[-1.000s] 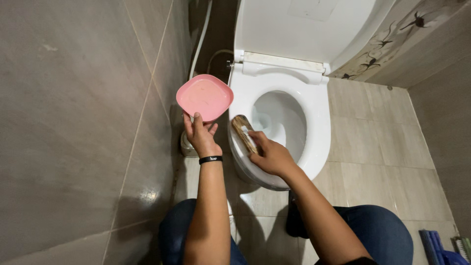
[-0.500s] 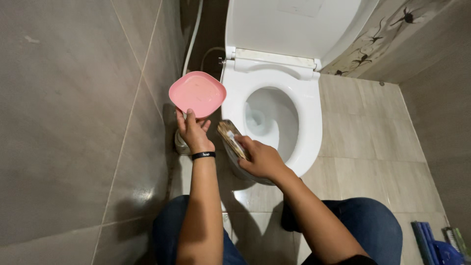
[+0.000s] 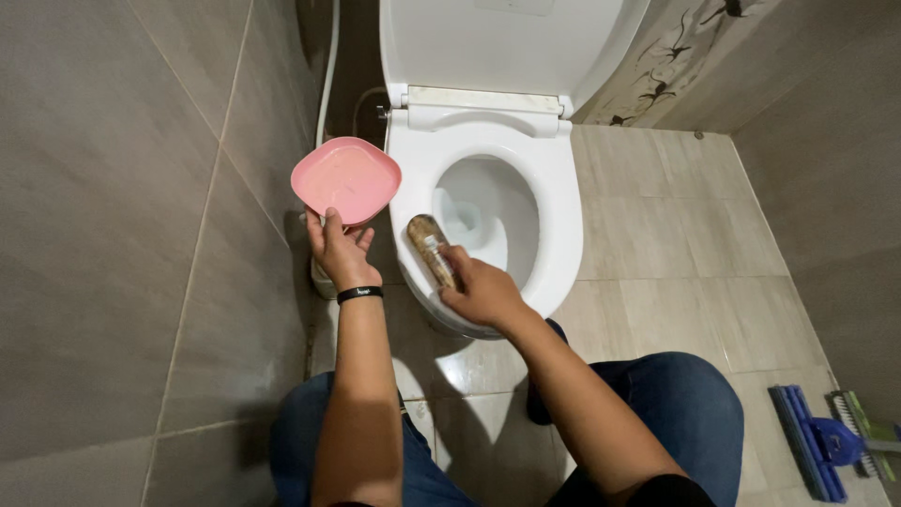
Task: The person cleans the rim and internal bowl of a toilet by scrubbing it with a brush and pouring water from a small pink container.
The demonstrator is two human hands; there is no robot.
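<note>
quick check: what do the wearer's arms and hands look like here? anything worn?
Two bare forearms, no gloves and no rings that show. The left hand has a thin black band with a small pale mark on its wrist. The right hand wears nothing visible; a dark sleeve edge shows at the upper arm, at the frame bottom.

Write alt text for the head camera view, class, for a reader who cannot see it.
A person crouches before an open white toilet, the right hand pressing a brown scrub brush on the seat's left rim while the left hand holds up a pink dish. Grey tiled walls stand on the left; a blue floor tool lies at lower right.
</note>
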